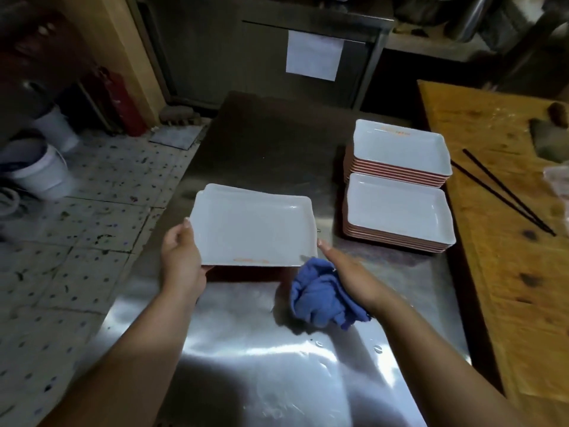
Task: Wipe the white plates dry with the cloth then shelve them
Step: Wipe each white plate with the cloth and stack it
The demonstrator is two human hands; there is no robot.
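Note:
I hold a white rectangular plate (252,226) above the steel table (252,365); a second plate edge shows just under it at the far left. My left hand (181,257) grips its near-left corner. My right hand (345,272) touches the near-right corner with a fingertip and holds a bunched blue cloth (320,297) under the palm. Two stacks of white plates with pink undersides stand to the right: a far stack (400,149) and a near stack (400,211).
A wooden board table (498,211) on the right carries dark chopsticks (505,195) and a cleaver (548,140). On the tiled floor at left stand white buckets (40,174) and a red extinguisher (120,100). A steel cabinet (308,57) with a paper note stands behind.

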